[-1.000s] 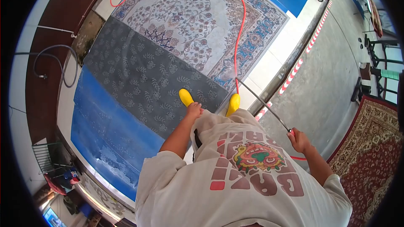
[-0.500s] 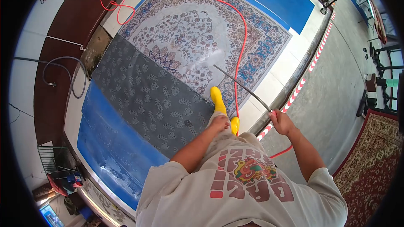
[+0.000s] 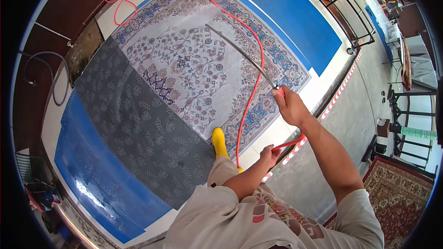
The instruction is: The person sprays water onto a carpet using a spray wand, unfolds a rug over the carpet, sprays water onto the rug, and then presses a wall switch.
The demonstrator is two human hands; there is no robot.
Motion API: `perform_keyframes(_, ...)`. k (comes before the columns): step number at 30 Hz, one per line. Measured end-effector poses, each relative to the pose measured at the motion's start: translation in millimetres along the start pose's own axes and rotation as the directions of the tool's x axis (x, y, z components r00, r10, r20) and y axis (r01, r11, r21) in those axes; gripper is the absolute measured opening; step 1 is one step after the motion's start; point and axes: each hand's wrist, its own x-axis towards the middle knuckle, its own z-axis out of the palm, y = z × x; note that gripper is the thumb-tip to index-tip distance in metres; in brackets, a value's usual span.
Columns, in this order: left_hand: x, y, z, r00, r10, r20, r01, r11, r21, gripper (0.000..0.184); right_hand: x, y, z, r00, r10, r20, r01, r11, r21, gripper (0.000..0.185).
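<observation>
My right hand (image 3: 292,107) is closed round the handle end of a long metal spray wand (image 3: 241,51). The wand points up and left over a wet patterned carpet (image 3: 203,78), with a pale blur of spray beyond its tip. Below, my left hand (image 3: 269,157) is wrapped round a red hose (image 3: 290,143), which rises toward my right wrist. Another stretch of red hose runs across the carpet. One yellow boot (image 3: 219,143) stands at the carpet's edge; the other is mostly hidden by my left forearm.
Left of the carpet lies a dark grey floral piece (image 3: 138,124), with blue sheeting (image 3: 99,175) beneath. Red-and-white tape (image 3: 341,85) marks the raised floor's edge. A black metal rack (image 3: 341,4) stands at upper right, and a red rug (image 3: 397,198) lies at lower right.
My right hand has lifted up and left, swinging the wand farther over the carpet. My left hand has moved right from near my leg and now grips the hose. The view has shifted.
</observation>
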Motion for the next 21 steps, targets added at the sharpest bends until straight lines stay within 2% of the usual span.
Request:
perform_keyframes(1, 6.8, 16.4, 16.9, 0.988, 0.107, -0.11, -0.119, 0.987, -0.107, 0.018, 3.6, -1.5, -9.6, 1.0, -0.012, -0.003, 0.012, 1.0, -0.011, 0.042)
perform_keyframes(3, 21.8, 47.6, 33.3, 0.968, 0.162, -0.191, -0.196, 0.964, -0.179, 0.017, 6.7, 2.1, -32.3, 0.998, -0.052, -0.029, 0.051, 0.999, -0.005, 0.039)
perform_keyframes(7, 64.2, 111.5, 20.8, 0.933, 0.313, -0.176, -0.358, 0.849, -0.388, 0.011, -6.5, -5.0, -110.9, 0.994, 0.096, 0.05, -0.105, 0.963, 0.249, 0.034)
perform_keyframes(8, 56.5, 131.0, 26.5, 0.908, 0.383, -0.167, -0.418, 0.834, -0.359, 0.013, -16.9, -3.1, -132.5, 0.992, 0.094, 0.079, -0.11, 0.966, 0.235, 0.035)
perform_keyframes(9, 55.4, 155.7, 29.7, 0.863, 0.452, -0.226, -0.505, 0.756, -0.416, 0.014, -29.3, 4.0, -152.1, 0.99, 0.097, 0.106, -0.119, 0.967, 0.226, 0.035)
perform_keyframes(11, 33.3, 208.3, 39.8, 0.765, 0.594, -0.248, -0.639, 0.657, -0.399, 0.017, -57.9, 30.5, -180.4, 0.976, 0.159, 0.147, -0.187, 0.961, 0.204, 0.036)
perform_keyframes(12, 11.8, 226.6, 53.4, 0.703, 0.671, -0.237, -0.709, 0.632, -0.312, 0.015, -74.0, 45.4, -189.8, 0.957, 0.239, 0.164, -0.269, 0.943, 0.195, 0.038)
perform_keyframes(13, 1.0, 243.6, 64.0, 0.672, 0.713, -0.199, -0.737, 0.616, -0.28, 0.017, -90.5, 66.7, -193.4, 0.949, 0.266, 0.171, -0.299, 0.931, 0.209, 0.038)
perform_keyframes(14, -20.2, 249.9, 78.2, 0.675, 0.738, 0.017, -0.714, 0.659, -0.236, 0.018, -106.9, 91.5, -193.8, 0.922, 0.324, 0.21, -0.364, 0.912, 0.188, 0.039)
perform_keyframes(16, -65.4, 235.4, 123.5, 0.617, 0.762, 0.196, -0.753, 0.644, -0.135, 0.015, -135.7, 144.9, -192.7, 0.852, 0.422, 0.309, -0.492, 0.848, 0.198, 0.042)
perform_keyframes(17, -84.9, 213.7, 142.9, 0.613, 0.765, 0.196, -0.76, 0.639, -0.12, 0.015, -148.6, 175.2, -190.3, 0.823, 0.441, 0.358, -0.531, 0.82, 0.212, 0.04)
perform_keyframes(19, -125.8, 157.9, 180.3, 0.501, 0.771, 0.392, -0.849, 0.526, 0.049, 0.013, -169.9, 226.9, -188.0, 0.776, 0.479, 0.411, -0.587, 0.787, 0.19, 0.039)
perform_keyframes(21, -136.2, 114.6, 189.9, 0.481, 0.778, 0.404, -0.864, 0.498, 0.071, 0.014, -184.3, 277.7, -192.7, 0.736, 0.5, 0.457, -0.626, 0.759, 0.178, 0.039)
